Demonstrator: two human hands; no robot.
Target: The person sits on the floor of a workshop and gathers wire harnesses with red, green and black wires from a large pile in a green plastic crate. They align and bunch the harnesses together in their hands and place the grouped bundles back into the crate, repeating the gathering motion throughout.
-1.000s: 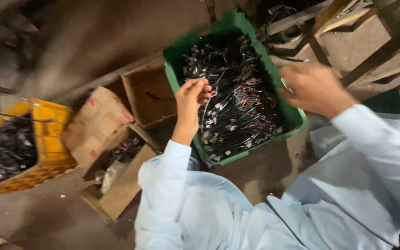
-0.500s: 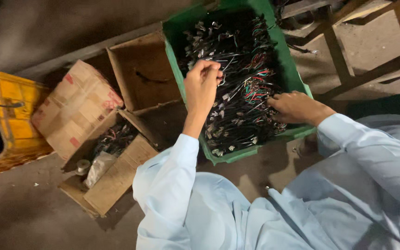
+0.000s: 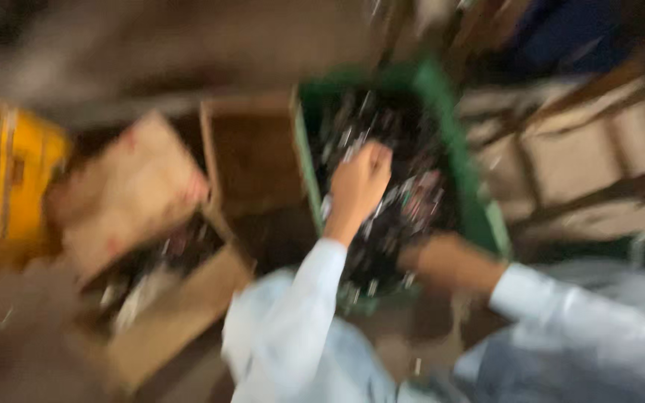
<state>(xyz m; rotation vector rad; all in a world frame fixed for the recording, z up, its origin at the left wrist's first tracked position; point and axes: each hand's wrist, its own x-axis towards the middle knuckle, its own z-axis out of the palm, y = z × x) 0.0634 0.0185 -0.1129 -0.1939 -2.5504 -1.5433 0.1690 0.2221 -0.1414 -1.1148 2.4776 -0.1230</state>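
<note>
The head view was badly smeared by motion, so fine detail was lost, but the layout read clearly enough. In the upper middle of the frame sat the green crate (image 3: 479,216), packed with a dark tangle of wired parts (image 3: 404,201), some showing pale and reddish flecks. The left hand (image 3: 360,179) was up over that tangle at centre frame, its fingers curled inward into a loose fist; whether they pinched a wire or simply hovered closed could not be told through the blur. The right hand (image 3: 442,261) lay lower, at the crate's near edge just right of centre, apparently sunk among the parts, and its fingers were too blurred to judge. Both arms wore pale blue sleeves (image 3: 300,313). Left of the crate stood an open cardboard box (image 3: 251,160), then a flapped carton (image 3: 132,194) holding more dark pieces, and a yellow crate (image 3: 27,168) sat at the far left edge. In my judgement, sorting through such a snarl called for lifting one lead slowly with one hand while the other pinned the rest down, so neighbouring wires would not drag out or snag on the rim.
</note>
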